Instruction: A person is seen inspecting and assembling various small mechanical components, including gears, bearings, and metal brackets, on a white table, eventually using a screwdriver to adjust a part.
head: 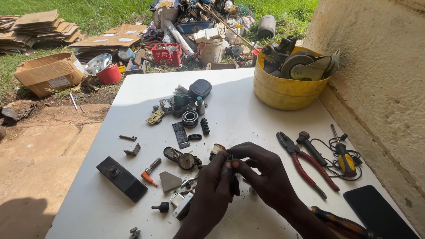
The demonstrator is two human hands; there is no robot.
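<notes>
Both hands meet over the near middle of the white table [248,115]. My left hand [213,188] and my right hand [265,172] pinch a small dark part [230,157] between their fingertips; most of it is hidden by the fingers. Just beyond the fingers lies a small round brass-coloured piece [217,149]. To the left lie a round dark metal mechanism [183,159], a grey triangular plate [169,181] and a small orange-tipped tool [149,172]. A silver metal block [181,203] sits by my left wrist.
Red-handled pliers [307,163], screwdrivers [343,155] and a black phone [376,212] lie at the right. A yellow bucket [283,90] of caster wheels stands at the far right by a rough wall [380,79]. A black rectangular block [121,178] lies left. Cardboard and scrap [48,71] cover the ground beyond.
</notes>
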